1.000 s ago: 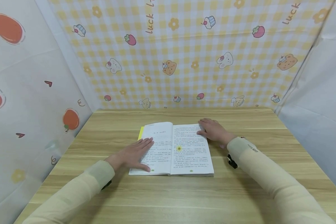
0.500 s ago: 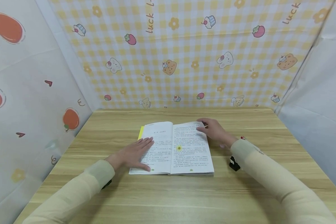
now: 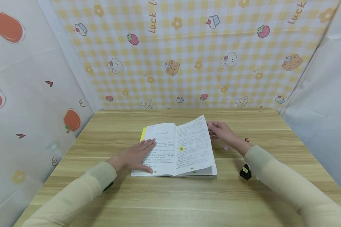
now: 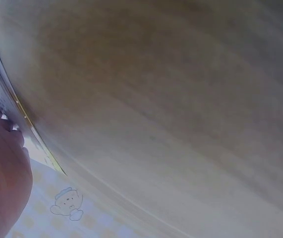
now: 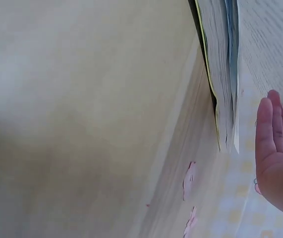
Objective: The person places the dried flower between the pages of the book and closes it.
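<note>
An open book (image 3: 159, 157) with printed pages lies on the wooden table, its yellow cover edge showing at the left. My left hand (image 3: 134, 157) rests spread flat on the left page; in the left wrist view, part of that hand (image 4: 5, 173) shows beside the book's edge. On the right side, one page (image 3: 193, 145) is raised off the stack and slants upward. My right hand (image 3: 221, 131) is at this page's outer edge. In the right wrist view, the right hand's fingers (image 5: 266, 131) are straight, close together, overlapping the raised page (image 5: 265, 49).
Small pink and red bits (image 3: 225, 147) lie near the right wrist. A black clip-like piece (image 3: 245, 172) is under the right sleeve. Behind the wooden table (image 3: 170, 201) hangs a yellow checked cloth (image 3: 187, 78), with pale sheets at both sides.
The top right page has risen from the stack. My right hand has shifted slightly right, from the page's upper corner to its outer edge. The left hand has stayed put.
</note>
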A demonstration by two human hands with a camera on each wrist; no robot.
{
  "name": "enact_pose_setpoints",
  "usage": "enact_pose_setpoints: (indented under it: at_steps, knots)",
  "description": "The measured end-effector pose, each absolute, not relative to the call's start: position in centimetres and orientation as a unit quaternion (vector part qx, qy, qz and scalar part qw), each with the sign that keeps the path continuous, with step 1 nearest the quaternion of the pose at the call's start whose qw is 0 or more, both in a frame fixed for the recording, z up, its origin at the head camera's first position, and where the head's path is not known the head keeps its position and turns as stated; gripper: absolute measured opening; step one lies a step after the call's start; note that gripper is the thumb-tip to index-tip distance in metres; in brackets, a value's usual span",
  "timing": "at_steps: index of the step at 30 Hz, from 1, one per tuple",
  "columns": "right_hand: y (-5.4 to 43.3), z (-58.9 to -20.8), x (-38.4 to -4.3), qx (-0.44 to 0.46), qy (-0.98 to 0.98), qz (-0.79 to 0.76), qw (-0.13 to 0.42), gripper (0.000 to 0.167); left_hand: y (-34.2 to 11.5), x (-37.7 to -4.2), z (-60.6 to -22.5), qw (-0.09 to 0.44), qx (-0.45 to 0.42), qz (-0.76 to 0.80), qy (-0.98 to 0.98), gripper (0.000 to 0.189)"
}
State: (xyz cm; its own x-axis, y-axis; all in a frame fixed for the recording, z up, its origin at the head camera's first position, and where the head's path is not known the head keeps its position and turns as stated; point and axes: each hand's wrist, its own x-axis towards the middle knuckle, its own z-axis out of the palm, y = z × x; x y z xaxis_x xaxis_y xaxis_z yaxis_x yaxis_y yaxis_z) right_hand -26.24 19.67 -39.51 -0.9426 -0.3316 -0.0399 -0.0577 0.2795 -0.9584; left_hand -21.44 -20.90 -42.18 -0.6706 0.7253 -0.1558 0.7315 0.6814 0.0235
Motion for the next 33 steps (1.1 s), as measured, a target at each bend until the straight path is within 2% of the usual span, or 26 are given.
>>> enact_pose_setpoints:
  at_steps: [9,22,29,33]
  knots:
    - [18.6,-39.1,-24.5,-0.079,0.715,-0.670,0.187,0.047,-20.9,-21.4,-42.1,0.077,0.397,-0.013,0.914,0.117]
    - [15.9,-39.7,-22.4,-0.047,0.690,-0.696,0.195,0.044,-20.9,-21.4,-42.1,0.088,0.388,-0.024,0.917,0.118]
    - [14.4,-40.3,-21.1,-0.096,0.734,-0.640,0.207,0.046,-20.9,-21.5,-42.1,0.083,0.389,-0.023,0.917,0.118]
    - [13.7,-40.7,-20.5,-0.160,0.744,-0.610,0.220,0.043,-21.0,-21.5,-42.1,0.081,0.392,-0.021,0.916,0.117]
